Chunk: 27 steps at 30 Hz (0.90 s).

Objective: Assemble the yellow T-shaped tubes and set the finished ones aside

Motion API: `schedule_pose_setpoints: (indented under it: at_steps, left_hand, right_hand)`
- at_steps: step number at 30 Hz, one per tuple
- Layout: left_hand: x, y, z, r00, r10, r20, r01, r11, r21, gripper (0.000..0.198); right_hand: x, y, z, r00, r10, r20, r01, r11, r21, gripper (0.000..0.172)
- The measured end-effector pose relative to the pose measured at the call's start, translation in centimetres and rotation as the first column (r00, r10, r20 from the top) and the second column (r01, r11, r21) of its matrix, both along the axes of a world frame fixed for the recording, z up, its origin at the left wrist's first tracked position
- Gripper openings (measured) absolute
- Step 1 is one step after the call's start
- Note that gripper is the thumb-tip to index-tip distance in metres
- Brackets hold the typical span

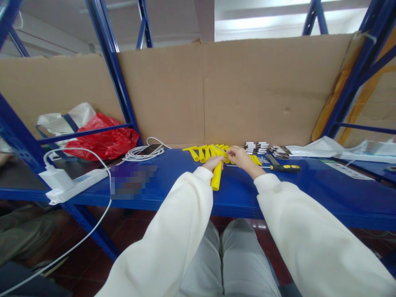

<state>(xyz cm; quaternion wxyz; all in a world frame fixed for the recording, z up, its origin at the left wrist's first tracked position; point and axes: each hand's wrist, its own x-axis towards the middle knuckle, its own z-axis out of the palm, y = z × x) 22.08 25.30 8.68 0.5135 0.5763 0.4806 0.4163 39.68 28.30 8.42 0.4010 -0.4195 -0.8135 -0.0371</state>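
Observation:
My left hand [213, 162] is closed round a yellow plastic handle-shaped part [216, 180] whose lower end points toward me over the blue shelf [185, 181]. My right hand [241, 159] is closed in a pinch at the top end of that same part. Just behind both hands lies a row of several more yellow parts [202, 152]. To the right of them sit a stack of small white and black pieces [256, 147] and a screwdriver with a black and yellow grip [283, 168].
A white power strip with a charger [66, 181] and a coiled white cable with a phone [145, 152] lie at the left. A red plastic bag [103, 138] sits further left. Cardboard lines the back. White packaging [321, 147] lies at the right.

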Motion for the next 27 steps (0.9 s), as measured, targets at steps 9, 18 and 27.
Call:
schedule_pose_setpoints:
  at_steps: [9, 18, 27]
  left_hand:
    - [0.0, 0.4, 0.0, 0.995, -0.010, 0.094, 0.010, 1.000, 0.001, 0.008]
    - [0.2, -0.9, 1.1, 0.997, 0.004, 0.080, -0.002, 1.000, -0.022, 0.011]
    - [0.6, -1.8, 1.9, 0.993, 0.105, -0.045, -0.101, 0.992, 0.080, 0.018]
  right_hand:
    - [0.4, 0.4, -0.6, 0.984, 0.003, -0.176, 0.008, 0.998, 0.061, 0.012]
    - [0.3, 0.6, -0.8, 0.857, 0.033, -0.514, -0.095, 0.991, -0.095, 0.013]
    - [0.1, 0.0, -0.3, 0.816, -0.009, -0.579, -0.092, 0.985, -0.145, 0.016]
